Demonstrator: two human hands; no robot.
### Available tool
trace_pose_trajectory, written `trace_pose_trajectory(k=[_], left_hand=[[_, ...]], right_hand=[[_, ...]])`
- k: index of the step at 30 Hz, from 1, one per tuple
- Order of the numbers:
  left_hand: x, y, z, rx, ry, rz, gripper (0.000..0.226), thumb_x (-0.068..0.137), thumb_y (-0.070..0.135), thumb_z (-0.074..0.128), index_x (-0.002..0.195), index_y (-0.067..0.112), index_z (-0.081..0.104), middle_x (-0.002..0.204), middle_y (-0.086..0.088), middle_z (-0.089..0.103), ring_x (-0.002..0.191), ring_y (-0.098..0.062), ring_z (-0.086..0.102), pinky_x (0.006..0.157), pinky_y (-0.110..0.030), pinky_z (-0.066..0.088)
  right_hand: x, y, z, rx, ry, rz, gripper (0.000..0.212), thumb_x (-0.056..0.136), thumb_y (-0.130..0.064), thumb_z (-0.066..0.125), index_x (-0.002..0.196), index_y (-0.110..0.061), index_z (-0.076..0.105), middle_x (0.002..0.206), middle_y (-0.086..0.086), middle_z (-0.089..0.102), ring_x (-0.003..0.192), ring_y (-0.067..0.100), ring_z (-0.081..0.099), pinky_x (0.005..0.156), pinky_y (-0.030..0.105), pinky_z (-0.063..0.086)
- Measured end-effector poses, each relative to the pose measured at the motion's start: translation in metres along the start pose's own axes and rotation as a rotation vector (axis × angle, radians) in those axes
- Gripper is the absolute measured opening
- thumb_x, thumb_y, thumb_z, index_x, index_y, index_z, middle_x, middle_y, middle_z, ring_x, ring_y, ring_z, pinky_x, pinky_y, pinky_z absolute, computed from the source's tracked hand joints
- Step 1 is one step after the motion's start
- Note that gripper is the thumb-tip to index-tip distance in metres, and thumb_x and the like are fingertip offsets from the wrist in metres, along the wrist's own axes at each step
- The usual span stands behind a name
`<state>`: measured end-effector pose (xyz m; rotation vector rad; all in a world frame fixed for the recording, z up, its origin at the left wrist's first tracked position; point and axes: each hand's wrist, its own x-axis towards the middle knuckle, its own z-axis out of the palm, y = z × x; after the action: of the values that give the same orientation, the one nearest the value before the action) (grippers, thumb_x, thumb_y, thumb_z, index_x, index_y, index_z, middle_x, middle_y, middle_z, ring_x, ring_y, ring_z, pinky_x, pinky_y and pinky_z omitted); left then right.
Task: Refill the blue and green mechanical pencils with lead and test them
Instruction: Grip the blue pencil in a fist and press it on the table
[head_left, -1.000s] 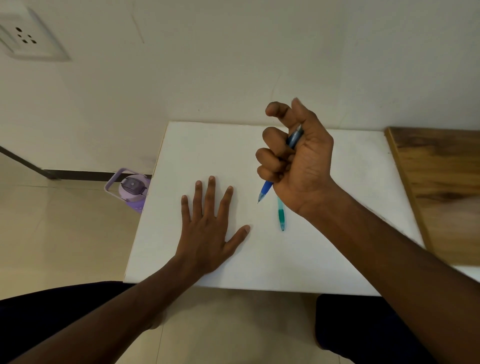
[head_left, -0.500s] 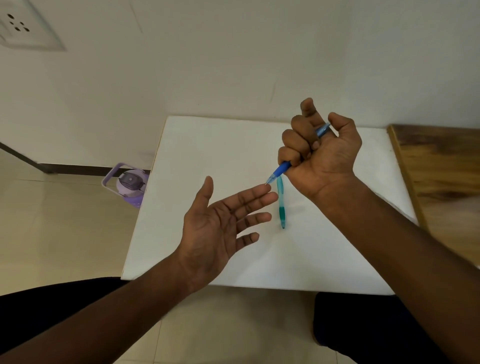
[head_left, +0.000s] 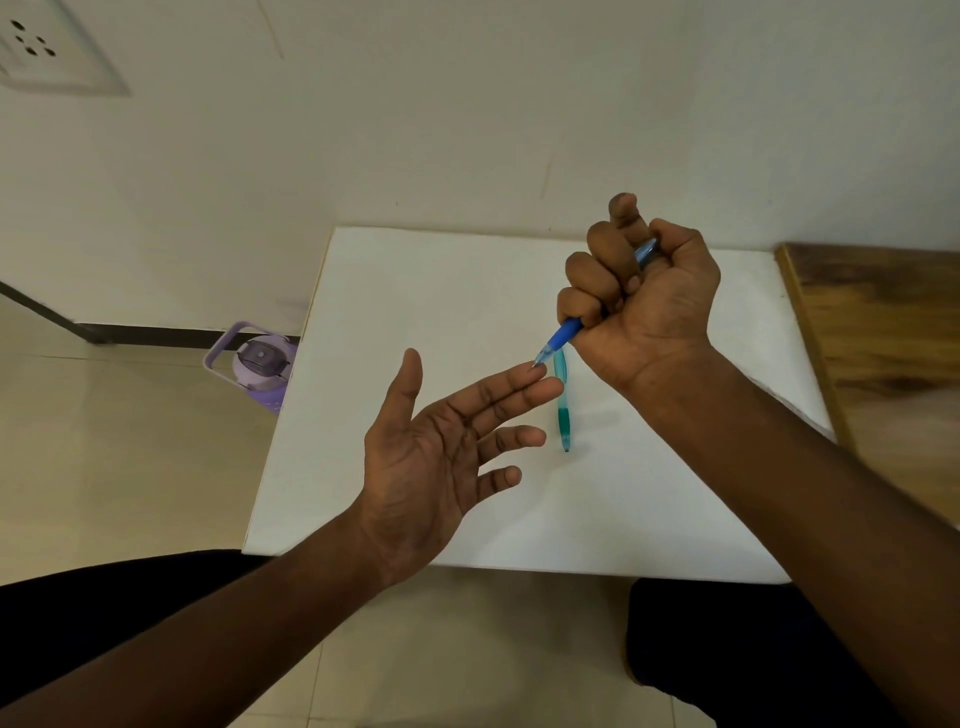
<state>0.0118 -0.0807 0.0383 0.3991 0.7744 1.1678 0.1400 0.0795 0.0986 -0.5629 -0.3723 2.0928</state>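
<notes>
The left hand (head_left: 431, 467), which lay flat and palm-down on the white table (head_left: 415, 291) a second ago, has turned palm-up and lifted off the surface, its fingers straight and loosely spread, holding nothing; since half a second ago it has barely shifted. The right hand (head_left: 641, 299) keeps its fist-like grip on the blue mechanical pencil (head_left: 563, 335), fingers curled round the barrel and the thumb bent over the top end, but the pencil has tipped from a steep, nearly upright slant a second ago to a shallower one that points down and to the left. Its tip now meets the tip of the left index finger (head_left: 514, 376), or lies right against it; the contact is too small to settle. The green mechanical pencil (head_left: 562, 410) has not moved: it lies on the table just right of the left fingertips and below the right hand, lengthwise away from the person, with its darker grip end nearer. Most of the blue pencil's barrel is buried inside the right fist, so only the blue grip, clear tip and a pale stretch near the thumb show, and no lead can be made out. A lilac water bottle (head_left: 260, 371) on the floor is partly hidden by the table's left edge, and a wall socket (head_left: 47, 57) is cut off at the upper left corner.
</notes>
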Motion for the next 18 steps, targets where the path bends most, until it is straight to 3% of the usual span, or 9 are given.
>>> trace_pose_trajectory(k=[3, 6, 9, 12, 15, 18], left_hand=[[0.000, -0.001, -0.001, -0.002, -0.020, 0.005, 0.095, 0.091, 0.086, 0.017, 0.143, 0.024, 0.067, 0.152, -0.004, 0.062, 0.107, -0.014, 0.072, 0.084, -0.033, 0.054], [0.002, 0.001, 0.000, 0.036, 0.009, -0.008, 0.093, 0.091, 0.085, 0.018, 0.138, 0.025, 0.071, 0.148, -0.004, 0.066, 0.104, -0.015, 0.072, 0.081, -0.032, 0.054], [0.007, 0.005, 0.003, 0.389, 0.224, 0.004, 0.078, 0.102, 0.075, 0.016, 0.125, 0.033, 0.078, 0.129, 0.005, 0.077, 0.096, -0.011, 0.075, 0.080, -0.035, 0.052], [0.012, 0.014, 0.006, 0.838, 0.421, 0.126, 0.055, 0.107, 0.064, 0.032, 0.116, 0.037, 0.079, 0.111, 0.020, 0.080, 0.097, -0.001, 0.073, 0.086, -0.035, 0.055], [0.017, 0.025, 0.014, 0.982, 0.367, 0.108, 0.042, 0.101, 0.066, 0.047, 0.103, 0.040, 0.080, 0.100, 0.024, 0.080, 0.092, 0.001, 0.075, 0.082, -0.028, 0.055], [0.022, 0.026, 0.022, 1.085, 0.377, 0.134, 0.033, 0.097, 0.058, 0.064, 0.097, 0.033, 0.086, 0.090, 0.020, 0.082, 0.087, -0.007, 0.077, 0.082, -0.034, 0.062]], right_hand=[[0.001, -0.001, 0.000, -0.013, 0.016, -0.004, 0.038, 0.104, -0.030, 0.026, 0.087, -0.017, 0.058, 0.048, -0.006, 0.033, 0.038, 0.007, 0.023, 0.041, 0.016, 0.023], [0.001, -0.001, -0.001, -0.006, 0.028, 0.047, 0.044, 0.105, -0.043, 0.027, 0.087, -0.016, 0.058, 0.049, -0.006, 0.033, 0.044, 0.008, 0.016, 0.042, 0.019, 0.020], [0.003, -0.001, -0.004, -0.070, 0.057, 0.104, 0.041, 0.102, -0.041, 0.026, 0.080, -0.018, 0.052, 0.054, -0.006, 0.031, 0.047, 0.008, 0.017, 0.044, 0.020, 0.018], [0.004, 0.006, -0.003, -0.196, 0.122, 0.176, 0.034, 0.099, -0.030, 0.031, 0.072, -0.019, 0.048, 0.055, -0.007, 0.032, 0.041, 0.007, 0.025, 0.040, 0.019, 0.020], [0.003, 0.020, -0.003, -0.282, 0.206, 0.164, 0.030, 0.099, -0.023, 0.038, 0.072, -0.018, 0.049, 0.059, -0.004, 0.035, 0.040, 0.007, 0.028, 0.038, 0.020, 0.024], [0.001, 0.028, -0.005, -0.296, 0.251, 0.146, 0.028, 0.100, -0.020, 0.040, 0.074, -0.017, 0.050, 0.060, -0.003, 0.039, 0.040, 0.008, 0.032, 0.039, 0.020, 0.028]])
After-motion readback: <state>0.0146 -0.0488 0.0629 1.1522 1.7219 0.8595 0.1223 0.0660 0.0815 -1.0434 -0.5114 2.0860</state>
